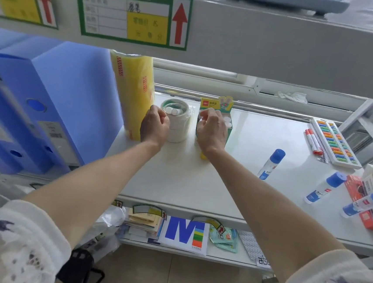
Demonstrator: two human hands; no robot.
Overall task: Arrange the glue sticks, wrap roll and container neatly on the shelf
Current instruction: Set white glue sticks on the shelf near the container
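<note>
1. On the white shelf, blue file boxes stood at the far left, filling that end.
2. Beside them the yellow wrap roll stood upright, touching the nearest box.
3. Just right of the roll sat the round white container, open-topped, with white-capped glue sticks upright inside.
4. A green and yellow glue box stood near the container, apart from it.
5. The left hand had its fingers curled at the container's rim — whether they pinched it, I could not tell.
6. The right hand had curled fingers over the glue box — they hid any grip.
7. Blue-capped glue bottles lay loose toward the right, well apart from both hands.
8. A tray of coloured pieces lay at the far right with red markers beside it.
</note>
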